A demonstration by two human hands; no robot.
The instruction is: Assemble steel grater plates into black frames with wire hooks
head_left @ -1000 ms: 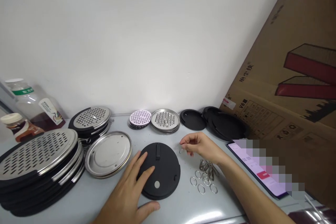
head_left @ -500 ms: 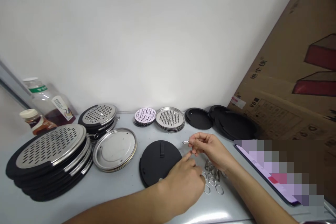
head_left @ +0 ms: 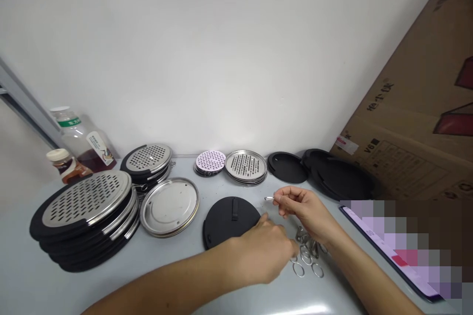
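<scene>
A pale wall (head_left: 221,59) rises behind a grey table (head_left: 29,280), and a big cardboard box (head_left: 410,103) leans in on the right. At the left stands a tall stack of graters (head_left: 88,202), sitting a little unevenly; a bump could topple it, though both hands are well apart from it. Just beside it lie steel plates (head_left: 170,204).

The black disc (head_left: 218,226) lies flat in the middle, partly hidden by the left hand (head_left: 260,251). That forearm crosses in front of the disc, so a careless sweep might shove it along. The left fingers are bent, reaching over the loose things; whether they grip anything I cannot tell.

The right hand (head_left: 301,206), raised to the right of the disc, has thumb and forefinger closed around a small metal piece (head_left: 268,199). With only the tips pinching, it could slip and drop.

Below that wrist is a heap of clips (head_left: 312,246), with rings (head_left: 298,276) beside it. Some rings overlap, so fingers could snag two together or scatter them.
</scene>
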